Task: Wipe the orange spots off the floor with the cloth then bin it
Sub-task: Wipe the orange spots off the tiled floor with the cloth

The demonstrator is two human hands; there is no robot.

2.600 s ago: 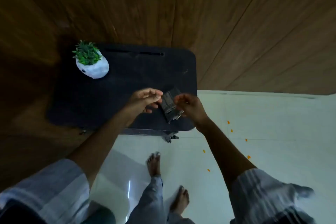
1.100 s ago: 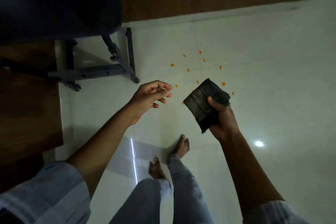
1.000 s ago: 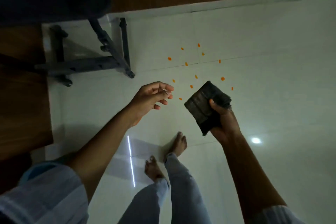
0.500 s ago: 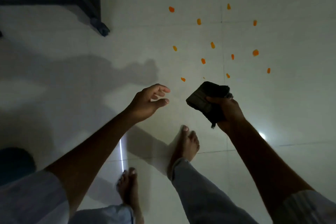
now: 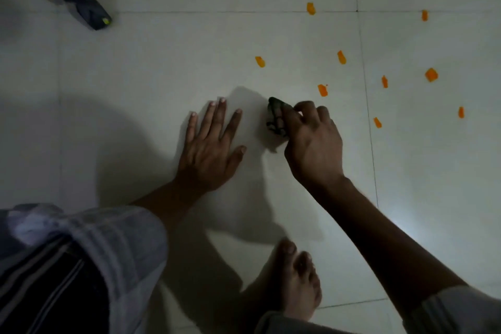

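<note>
Orange spots (image 5: 322, 90) wet-looking: your right hand (image 5: 311, 141) bunches cloth (image 5: 275, 118), may smear. Left hand (image 5: 208, 149) flat, empty, could slip.

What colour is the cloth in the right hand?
Dark grey to black cloth, bunched in the right hand; only the head view shows it.

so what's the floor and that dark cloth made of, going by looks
Floor: probably glazed ceramic or similar tile, pale and glossy; thin grout lines and a bright light reflection show. Cloth in the right hand: dark soft fabric, bunched; weave unclear in the dim light.
</note>
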